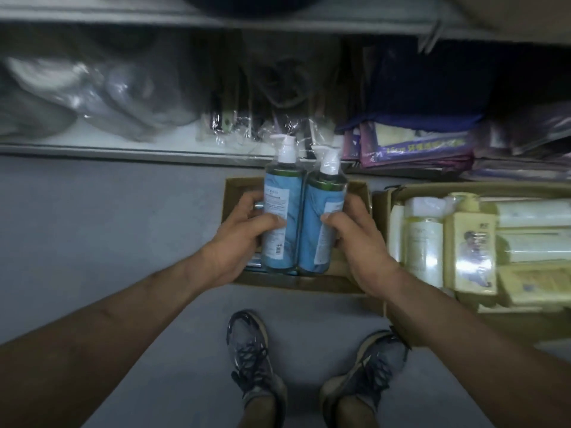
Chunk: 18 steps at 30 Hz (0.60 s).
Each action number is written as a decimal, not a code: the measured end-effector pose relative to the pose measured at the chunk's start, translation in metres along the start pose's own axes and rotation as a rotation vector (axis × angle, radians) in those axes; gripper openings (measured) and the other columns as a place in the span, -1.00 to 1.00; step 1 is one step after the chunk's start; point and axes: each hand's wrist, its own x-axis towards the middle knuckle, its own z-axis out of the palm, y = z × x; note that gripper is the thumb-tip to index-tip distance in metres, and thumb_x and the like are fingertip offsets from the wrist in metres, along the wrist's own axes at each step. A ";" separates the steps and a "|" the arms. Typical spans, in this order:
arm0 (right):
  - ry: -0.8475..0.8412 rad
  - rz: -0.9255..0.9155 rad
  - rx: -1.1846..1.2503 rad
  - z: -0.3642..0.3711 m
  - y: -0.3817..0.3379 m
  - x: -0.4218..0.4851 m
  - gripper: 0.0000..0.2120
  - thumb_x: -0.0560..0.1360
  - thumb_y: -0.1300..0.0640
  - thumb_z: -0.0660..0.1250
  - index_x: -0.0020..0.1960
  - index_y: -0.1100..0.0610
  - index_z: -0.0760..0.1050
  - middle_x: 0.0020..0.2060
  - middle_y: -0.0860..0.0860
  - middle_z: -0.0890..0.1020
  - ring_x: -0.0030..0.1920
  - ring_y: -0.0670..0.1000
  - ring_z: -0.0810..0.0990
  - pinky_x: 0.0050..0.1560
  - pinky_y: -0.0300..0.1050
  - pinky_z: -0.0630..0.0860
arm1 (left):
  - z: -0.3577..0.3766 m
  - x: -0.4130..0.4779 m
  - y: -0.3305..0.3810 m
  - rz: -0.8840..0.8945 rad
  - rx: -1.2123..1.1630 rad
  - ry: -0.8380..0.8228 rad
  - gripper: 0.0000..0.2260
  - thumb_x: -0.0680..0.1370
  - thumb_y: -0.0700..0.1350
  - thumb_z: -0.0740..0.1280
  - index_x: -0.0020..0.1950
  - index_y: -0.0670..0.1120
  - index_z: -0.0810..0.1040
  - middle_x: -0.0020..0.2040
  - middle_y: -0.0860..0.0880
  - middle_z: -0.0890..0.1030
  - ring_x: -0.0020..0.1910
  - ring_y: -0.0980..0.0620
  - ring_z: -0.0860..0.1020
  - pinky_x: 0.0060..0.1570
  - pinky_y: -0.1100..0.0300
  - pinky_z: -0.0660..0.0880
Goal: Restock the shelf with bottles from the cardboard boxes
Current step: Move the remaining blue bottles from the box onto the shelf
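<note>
Grasping a plastic-wrapped blue pump bottle (281, 211) in the curled left hand (242, 242), a second blue pump bottle (321, 220) in the curled right hand (358, 239). Held touching, side by side, over the open brown cardboard box (296, 284), before the far grey shelf (123, 148).

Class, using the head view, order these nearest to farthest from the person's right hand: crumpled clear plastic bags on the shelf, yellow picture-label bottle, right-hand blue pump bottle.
1. The right-hand blue pump bottle: gripped by the right hand.
2. The yellow picture-label bottle: in the cardboard box to its right.
3. The crumpled clear plastic bags: far left on the shelf.
</note>
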 end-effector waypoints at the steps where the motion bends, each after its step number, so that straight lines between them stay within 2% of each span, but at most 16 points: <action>1: -0.008 -0.001 0.011 0.002 -0.018 -0.012 -0.49 0.41 -0.12 0.44 0.35 -0.13 0.52 0.12 -0.16 0.72 0.13 -0.13 0.72 -0.08 -0.21 0.66 | 0.005 -0.014 0.015 0.010 -0.012 -0.014 -0.46 0.46 -0.19 0.52 0.41 -0.12 0.44 0.30 -0.16 0.68 0.29 -0.18 0.67 0.31 -0.29 0.59; 2: -0.015 -0.002 0.023 0.003 -0.036 -0.025 -0.47 0.41 -0.11 0.45 0.36 -0.09 0.51 0.14 -0.13 0.72 0.15 -0.10 0.72 -0.07 -0.20 0.67 | 0.010 -0.029 0.030 0.020 -0.014 -0.024 -0.45 0.48 -0.20 0.53 0.42 -0.12 0.43 0.32 -0.16 0.67 0.31 -0.19 0.66 0.31 -0.28 0.59; 6: -0.038 -0.035 0.013 0.013 -0.109 -0.080 -0.28 0.35 -0.04 0.62 0.42 0.07 0.43 0.24 -0.02 0.71 0.23 0.01 0.72 0.17 0.09 0.69 | 0.032 -0.093 0.089 0.046 0.030 -0.011 -0.37 0.44 -0.14 0.62 0.44 -0.10 0.44 0.33 -0.13 0.67 0.31 -0.17 0.67 0.28 -0.26 0.61; 11: -0.041 -0.076 -0.082 0.016 -0.204 -0.159 -0.19 0.27 -0.11 0.70 0.43 -0.08 0.42 0.25 -0.10 0.70 0.25 -0.03 0.70 0.22 0.16 0.68 | 0.056 -0.182 0.172 0.079 0.077 0.025 -0.34 0.36 -0.05 0.67 0.42 -0.07 0.53 0.30 -0.10 0.69 0.28 -0.17 0.68 0.26 -0.25 0.63; 14: -0.046 -0.094 -0.099 0.017 -0.267 -0.212 -0.15 0.24 -0.20 0.72 0.43 -0.14 0.42 0.27 -0.11 0.69 0.27 -0.01 0.70 0.26 0.22 0.65 | 0.073 -0.240 0.230 0.116 0.122 0.001 -0.46 0.44 -0.12 0.63 0.40 -0.06 0.58 0.28 -0.10 0.72 0.26 -0.15 0.69 0.16 -0.09 0.68; 16: -0.041 -0.126 -0.114 0.015 -0.307 -0.244 -0.20 0.24 -0.25 0.71 0.38 -0.24 0.44 0.25 -0.15 0.70 0.25 -0.05 0.70 0.26 0.18 0.65 | 0.086 -0.275 0.267 0.143 0.148 -0.018 -0.51 0.49 -0.19 0.59 0.40 -0.07 0.60 0.29 -0.13 0.71 0.25 -0.14 0.70 0.13 -0.01 0.68; 18: -0.041 -0.158 -0.126 0.012 -0.345 -0.274 -0.27 0.28 -0.21 0.69 0.36 -0.30 0.46 0.23 -0.19 0.70 0.24 -0.10 0.69 0.25 0.14 0.67 | 0.101 -0.306 0.301 0.170 0.190 -0.036 -0.53 0.52 -0.22 0.57 0.41 -0.08 0.59 0.31 -0.12 0.70 0.29 -0.15 0.68 0.24 -0.10 0.65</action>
